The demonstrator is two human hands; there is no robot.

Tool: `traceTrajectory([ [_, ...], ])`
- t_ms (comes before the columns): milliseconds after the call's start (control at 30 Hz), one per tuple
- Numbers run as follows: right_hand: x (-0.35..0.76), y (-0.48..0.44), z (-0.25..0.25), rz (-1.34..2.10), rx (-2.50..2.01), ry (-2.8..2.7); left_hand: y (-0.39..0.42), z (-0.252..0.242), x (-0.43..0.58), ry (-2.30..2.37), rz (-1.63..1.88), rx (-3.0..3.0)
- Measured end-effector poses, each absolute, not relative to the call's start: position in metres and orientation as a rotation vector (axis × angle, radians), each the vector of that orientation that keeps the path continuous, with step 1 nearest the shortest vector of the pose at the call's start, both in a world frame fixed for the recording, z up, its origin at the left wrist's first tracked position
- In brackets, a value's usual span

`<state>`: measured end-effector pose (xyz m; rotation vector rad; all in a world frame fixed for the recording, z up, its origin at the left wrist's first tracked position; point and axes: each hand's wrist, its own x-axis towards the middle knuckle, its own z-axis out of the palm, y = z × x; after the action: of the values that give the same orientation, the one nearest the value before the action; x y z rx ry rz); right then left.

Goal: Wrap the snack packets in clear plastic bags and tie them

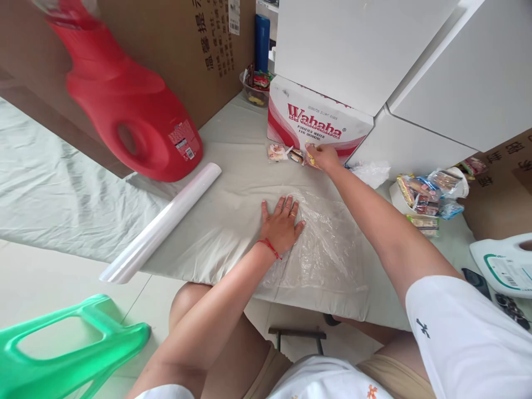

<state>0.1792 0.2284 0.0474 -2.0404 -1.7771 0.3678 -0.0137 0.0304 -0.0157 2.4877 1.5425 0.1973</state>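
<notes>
My left hand (281, 226) lies flat with its fingers spread, pressing on the left part of a clear, crinkled plastic bag or sheet (332, 244). Farther off, my right hand (327, 157) has its fingers closed on a small wrapped snack (310, 158) at the foot of the white and red water carton (316, 119). Just left of that snack, two more small packets, a pale one (277, 153) and a darker one (296, 155), sit in a row along the carton. A roll of clear film (162, 224) lies slantwise on the cloth to the left.
A large red jug (145, 111) stands at the left by a brown cardboard box (224, 50). White cabinets (328, 44) rise behind the carton. At right are a white tub of wrapped snacks (428, 191), crumpled clear plastic (372, 173) and a white bottle (505, 263). A green stool (95, 343) is lower left.
</notes>
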Motion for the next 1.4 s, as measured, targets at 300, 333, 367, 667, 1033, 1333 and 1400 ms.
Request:
traceTrajectory([
  [300,0.136,0.271,0.033,0.28,-2.21,-2.145,0.029,-0.013,-0.014,1.535,0.171,2.477],
  [333,0.135,0.271,0.034,0.292,-2.225,-2.149,0.029,-0.013,-0.014,1.537,0.171,2.473],
  [367,0.135,0.271,0.036,0.32,-2.245,-2.153,0.029,-0.013,-0.014,1.538,0.169,2.468],
  [667,0.141,0.267,0.036,0.353,-2.344,-2.107,0.03,-0.011,-0.013,1.54,0.15,2.469],
  [1033,0.171,0.163,0.084,0.296,-1.89,-1.975,0.03,-0.016,-0.013,1.558,0.211,2.469],
  [1333,0.206,0.005,0.077,0.692,-1.975,-2.246,0.03,-0.016,-0.017,1.55,0.215,2.494],
  [1400,0.192,-0.008,0.069,0.597,-2.037,-2.28,0.03,-0.016,-0.018,1.546,0.222,2.501],
])
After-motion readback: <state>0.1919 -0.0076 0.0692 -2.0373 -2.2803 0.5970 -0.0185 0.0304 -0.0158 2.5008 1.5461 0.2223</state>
